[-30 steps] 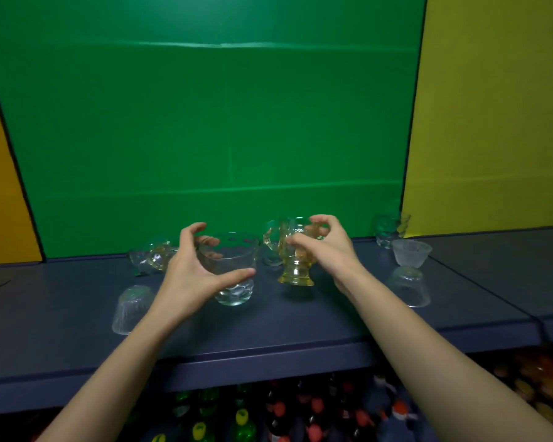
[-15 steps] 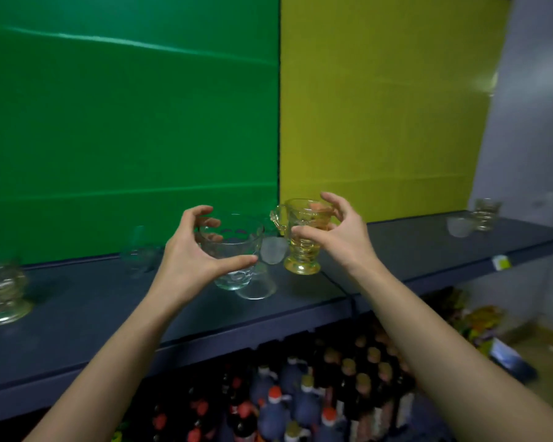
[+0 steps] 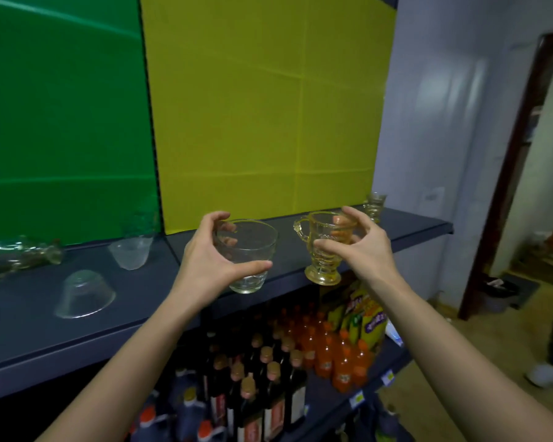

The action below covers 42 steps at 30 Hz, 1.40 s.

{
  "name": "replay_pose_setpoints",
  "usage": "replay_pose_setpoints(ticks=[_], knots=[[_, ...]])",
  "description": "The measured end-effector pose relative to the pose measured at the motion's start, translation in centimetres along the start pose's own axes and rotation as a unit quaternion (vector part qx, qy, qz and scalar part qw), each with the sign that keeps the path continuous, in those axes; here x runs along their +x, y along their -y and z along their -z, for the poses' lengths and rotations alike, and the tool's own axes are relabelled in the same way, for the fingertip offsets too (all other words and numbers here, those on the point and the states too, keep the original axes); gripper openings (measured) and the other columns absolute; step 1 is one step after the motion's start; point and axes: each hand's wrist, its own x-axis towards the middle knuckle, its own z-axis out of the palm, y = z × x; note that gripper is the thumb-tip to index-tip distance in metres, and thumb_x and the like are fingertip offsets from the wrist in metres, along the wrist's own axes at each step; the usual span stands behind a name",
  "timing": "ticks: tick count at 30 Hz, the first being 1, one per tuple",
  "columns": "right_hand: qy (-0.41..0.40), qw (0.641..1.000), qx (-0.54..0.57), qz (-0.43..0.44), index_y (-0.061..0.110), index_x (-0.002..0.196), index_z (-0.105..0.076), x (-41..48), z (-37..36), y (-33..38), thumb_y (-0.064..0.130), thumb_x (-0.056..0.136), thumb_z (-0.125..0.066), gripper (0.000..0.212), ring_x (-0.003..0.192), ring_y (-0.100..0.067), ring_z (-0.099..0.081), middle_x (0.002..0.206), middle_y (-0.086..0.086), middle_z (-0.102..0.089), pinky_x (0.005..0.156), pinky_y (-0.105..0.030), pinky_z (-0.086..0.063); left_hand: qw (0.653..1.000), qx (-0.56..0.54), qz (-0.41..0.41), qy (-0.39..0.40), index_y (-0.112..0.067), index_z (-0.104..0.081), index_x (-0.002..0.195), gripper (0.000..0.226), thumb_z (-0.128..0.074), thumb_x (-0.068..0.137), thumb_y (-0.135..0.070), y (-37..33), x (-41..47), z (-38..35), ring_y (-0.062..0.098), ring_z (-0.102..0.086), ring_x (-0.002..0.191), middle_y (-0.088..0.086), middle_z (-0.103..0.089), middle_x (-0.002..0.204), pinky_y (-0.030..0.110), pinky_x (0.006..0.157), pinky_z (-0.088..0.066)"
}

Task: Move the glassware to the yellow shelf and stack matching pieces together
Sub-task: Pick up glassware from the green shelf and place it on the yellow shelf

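Observation:
My left hand [image 3: 209, 261] grips a clear glass bowl-shaped cup [image 3: 248, 250], held in the air above the front of the dark shelf [image 3: 409, 226] backed by the yellow panel [image 3: 262, 106]. My right hand [image 3: 361, 244] holds an amber footed glass mug [image 3: 324, 247] with a handle on its left, also lifted. A small amber glass [image 3: 374, 207] stands at the yellow shelf's far right. On the green-backed section lie an upturned clear bowl [image 3: 84, 295], an upright frosted cup [image 3: 131, 253] and toppled glassware [image 3: 20, 258].
Below the shelf stand many bottles: dark ones with tan caps [image 3: 253, 378] and orange ones [image 3: 336, 355], plus a yellow package [image 3: 361, 309]. A pale wall and a doorway [image 3: 524, 173] are at the right; a person's shoe [image 3: 545, 374] shows on the floor.
My view and both hands have swung right, carrying the clear cup and amber mug from the green-backed section to in front of the yellow panel. Both grips are unchanged.

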Motion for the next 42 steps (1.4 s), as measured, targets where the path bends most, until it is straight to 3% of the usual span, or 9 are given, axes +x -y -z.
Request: replay_pose_setpoints(ticks=[2,11,18,25,31,36,40,42], knots=[[-0.006,1.000,-0.002,-0.002,0.016,0.130,-0.051,1.1,1.4,-1.0,0.012,0.057,-0.086,0.081,0.096,-0.015,-0.065,0.109,0.002,-0.065,0.093,-0.034,-0.051,1.000,0.000,0.001,0.008,-0.019,-0.042,0.122,0.104,-0.091,0.033,-0.040,-0.1,1.0,-2.1,0.013,-0.058,0.091,-0.010,-0.055,0.101,0.032,0.087,-0.048],[-0.009,1.000,-0.024,-0.003,0.019,0.130,-0.051,8.7,5.4,-5.9,0.017,0.057,-0.087,0.082,0.106,-0.017,-0.062,0.111,0.002,-0.064,0.097,-0.041,-0.050,1.000,0.002,0.008,0.020,-0.023,-0.042,0.121,0.107,-0.077,0.025,-0.056,1.8,6.6,-10.8,0.012,-0.057,0.089,-0.019,-0.052,0.098,0.038,0.088,-0.049],[-0.009,0.999,-0.032,-0.005,0.016,0.131,-0.051,17.0,7.3,-9.4,0.018,0.056,-0.087,0.083,0.103,-0.016,-0.062,0.110,0.001,-0.064,0.099,-0.040,-0.048,0.998,0.033,0.057,0.004,-0.015,-0.039,0.127,0.096,-0.089,0.045,-0.028,4.9,12.8,-16.8,0.022,-0.056,0.102,0.005,-0.054,0.117,0.041,0.092,-0.047],[-0.028,0.999,-0.033,-0.020,0.024,0.125,-0.054,25.6,11.2,-15.4,0.031,0.046,-0.088,0.087,0.105,-0.020,-0.063,0.099,0.011,-0.064,0.099,-0.045,-0.047,0.991,0.041,0.127,-0.029,-0.014,-0.036,0.128,0.099,-0.089,0.045,-0.024,7.9,18.5,-24.9,0.025,-0.053,0.109,0.009,-0.053,0.121,0.046,0.096,-0.045],[-0.021,0.999,-0.020,-0.025,0.026,0.126,-0.053,28.1,12.0,-17.5,0.049,0.030,-0.080,0.103,0.107,-0.023,-0.063,0.115,0.001,-0.066,0.099,-0.046,-0.047,0.985,0.046,0.156,-0.055,-0.012,-0.031,0.132,0.098,-0.087,0.052,-0.019,9.0,19.1,-25.6,0.026,-0.050,0.113,0.010,-0.050,0.123,0.042,0.097,-0.042],[0.037,0.999,-0.001,-0.027,0.020,0.131,-0.048,32.3,14.7,-19.9,0.018,0.054,-0.087,0.086,0.104,-0.019,-0.064,0.122,-0.004,-0.063,0.099,-0.041,-0.048,0.978,0.077,0.184,-0.066,-0.010,-0.023,0.137,0.102,-0.085,0.056,-0.019,8.9,20.1,-28.0,0.026,-0.046,0.119,0.007,-0.048,0.123,0.041,0.101,-0.039],[0.091,0.996,0.004,-0.015,0.018,0.136,-0.043,35.7,17.5,-22.5,0.013,0.057,-0.086,0.090,0.107,-0.019,-0.062,0.129,-0.006,-0.058,0.098,-0.039,-0.048,0.969,0.134,0.197,-0.061,-0.005,-0.008,0.142,0.119,-0.086,0.053,-0.017,8.3,20.6,-29.3,0.027,-0.032,0.133,0.016,-0.033,0.145,0.037,0.111,-0.027],[0.095,0.995,0.017,-0.016,0.017,0.137,-0.043,37.1,18.9,-23.8,0.012,0.058,-0.085,0.090,0.109,-0.021,-0.061,0.130,-0.006,-0.057,0.099,-0.041,-0.048,0.957,0.222,0.172,-0.067,-0.003,-0.011,0.142,0.120,-0.086,0.051,-0.023,7.2,20.6,-29.8,0.029,-0.026,0.136,0.020,-0.027,0.148,0.038,0.113,-0.022]])
